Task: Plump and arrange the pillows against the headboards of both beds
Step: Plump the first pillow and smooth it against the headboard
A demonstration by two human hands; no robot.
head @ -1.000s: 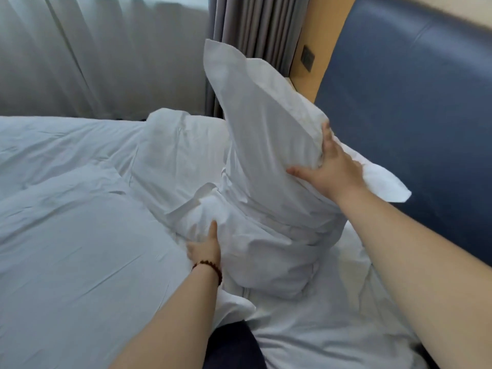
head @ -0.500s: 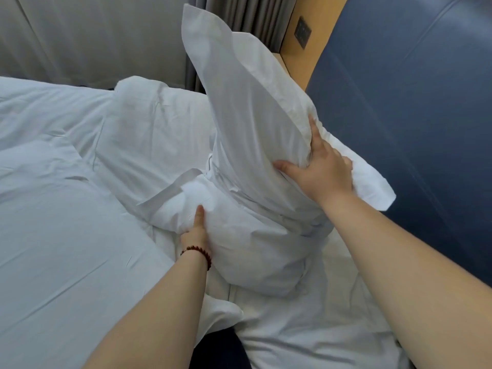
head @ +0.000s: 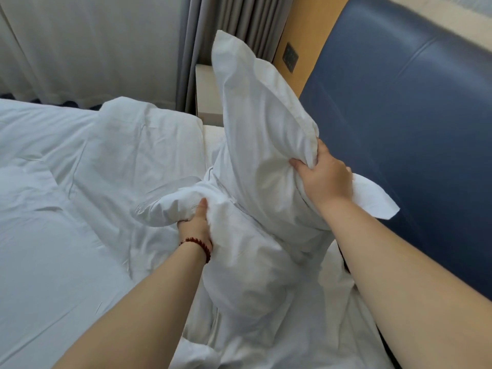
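One white pillow (head: 261,145) stands on end on the bed (head: 66,235) between two hands. The right hand (head: 326,179) clutches its upper edge, just before the single blue headboard (head: 412,129). The left hand (head: 197,225) grips its lower bulge.

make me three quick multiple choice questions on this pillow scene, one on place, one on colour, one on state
1. Where does the held pillow stand? A on the floor; B on the bed, by the headboard; C on a chair.
2. What colour is the headboard? A red; B green; C blue.
3. How is the right hand? A gripping the pillow's edge; B hanging free; C flat on the headboard.
Answers: 1 B, its lower end rests on the bed; 2 C, the padded panels are blue; 3 A, it clutches the bunched edge.
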